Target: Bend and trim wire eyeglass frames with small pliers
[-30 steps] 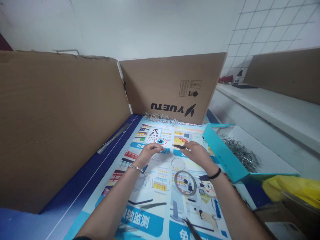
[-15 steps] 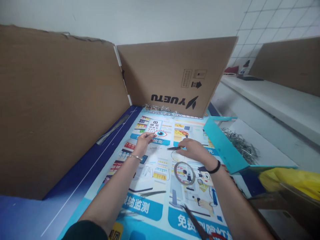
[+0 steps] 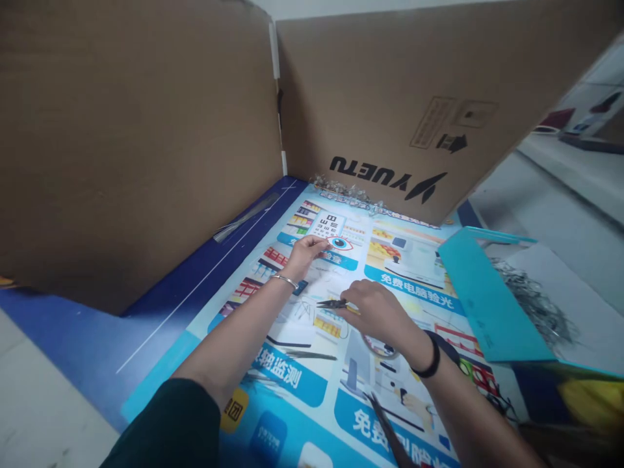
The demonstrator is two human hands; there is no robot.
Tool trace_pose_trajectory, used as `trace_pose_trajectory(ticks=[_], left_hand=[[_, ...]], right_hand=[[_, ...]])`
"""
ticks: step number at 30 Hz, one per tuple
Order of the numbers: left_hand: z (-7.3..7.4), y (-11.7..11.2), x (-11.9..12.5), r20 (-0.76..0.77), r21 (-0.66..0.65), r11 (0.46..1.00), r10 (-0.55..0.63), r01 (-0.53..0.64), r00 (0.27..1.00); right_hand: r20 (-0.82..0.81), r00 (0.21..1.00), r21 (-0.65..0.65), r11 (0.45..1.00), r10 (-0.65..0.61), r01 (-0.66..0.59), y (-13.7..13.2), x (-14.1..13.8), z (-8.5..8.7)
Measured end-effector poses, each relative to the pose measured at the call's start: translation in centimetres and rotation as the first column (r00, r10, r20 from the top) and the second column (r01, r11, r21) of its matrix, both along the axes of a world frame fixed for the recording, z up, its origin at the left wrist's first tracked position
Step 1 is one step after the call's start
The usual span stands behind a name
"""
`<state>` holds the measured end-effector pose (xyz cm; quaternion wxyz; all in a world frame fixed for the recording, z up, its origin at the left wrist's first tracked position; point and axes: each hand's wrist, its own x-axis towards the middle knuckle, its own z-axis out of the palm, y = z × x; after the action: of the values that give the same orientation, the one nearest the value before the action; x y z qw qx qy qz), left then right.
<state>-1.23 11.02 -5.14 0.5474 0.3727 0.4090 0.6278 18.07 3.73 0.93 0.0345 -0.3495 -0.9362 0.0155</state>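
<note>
My right hand is closed on small dark pliers, whose tip points left just over the printed poster. My left hand reaches forward with its fingers pinched together beside the printed eye picture; what it pinches, if anything, is too small to make out. Thin bent wire pieces lie on the poster between the two hands. A round wire coil shows partly under my right wrist.
Cardboard walls stand at the left and back. A pile of clear scraps lies at the back wall's foot. A teal tray at the right holds several metal wire parts. A dark tool lies near the front.
The camera has dipped and swung left. My left hand has stayed by the eye picture. My right hand with the pliers has come nearer and lower, over the coil.
</note>
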Motion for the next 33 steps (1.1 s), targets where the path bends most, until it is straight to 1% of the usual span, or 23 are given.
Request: trace_pose_trajectory(ticks=[5,9,12,18,20,22,25,27,33], left_hand=[[-0.2,0.1,-0.1,0.001,0.001,1.0,-0.004,0.004,1.0],[-0.6,0.4,-0.5,0.009,0.007,1.0,0.006,-0.006,1.0],[-0.7,0.6,-0.4,0.017,0.012,1.0,0.002,-0.003,1.0],[-0.9,0.8,-0.2,0.013,-0.001,1.0,-0.028,0.028,1.0],[-1.0,0.9,-0.2,0.01,-0.012,0.999,-0.032,0.032,0.999],[-1.0,1.0,-0.2,0.01,-0.018,0.999,-0.038,0.038,0.999],[-1.1,1.0,-0.2,0.012,-0.018,0.998,-0.058,0.058,0.998],[-1.1,1.0,-0.2,0.013,-0.016,0.998,-0.065,0.066,0.998],[-1.3,0.9,-0.2,0.004,-0.018,0.998,-0.064,0.064,0.998]], right_hand=[[-0.022,0.998,0.063,0.996,-0.06,0.061,-0.3,-1.0,-1.4],[-0.006,0.997,0.17,0.983,-0.073,0.073,-0.6,-1.1,-2.5],[0.012,0.998,0.192,0.979,-0.069,0.066,-0.9,-0.9,-2.7],[0.029,0.993,0.178,0.978,-0.116,0.109,-0.4,-0.3,-2.1],[0.011,0.994,0.179,0.978,-0.109,0.105,-0.1,0.2,-1.8],[-0.01,0.997,0.171,0.982,-0.076,0.077,-0.1,0.7,-1.3],[-0.017,1.0,0.146,0.989,-0.011,0.014,-0.9,1.3,-0.6],[-0.003,1.0,0.134,0.991,0.006,-0.005,-1.8,1.7,-0.3],[0.062,0.996,0.088,0.994,-0.07,0.064,-3.5,2.8,0.3]])
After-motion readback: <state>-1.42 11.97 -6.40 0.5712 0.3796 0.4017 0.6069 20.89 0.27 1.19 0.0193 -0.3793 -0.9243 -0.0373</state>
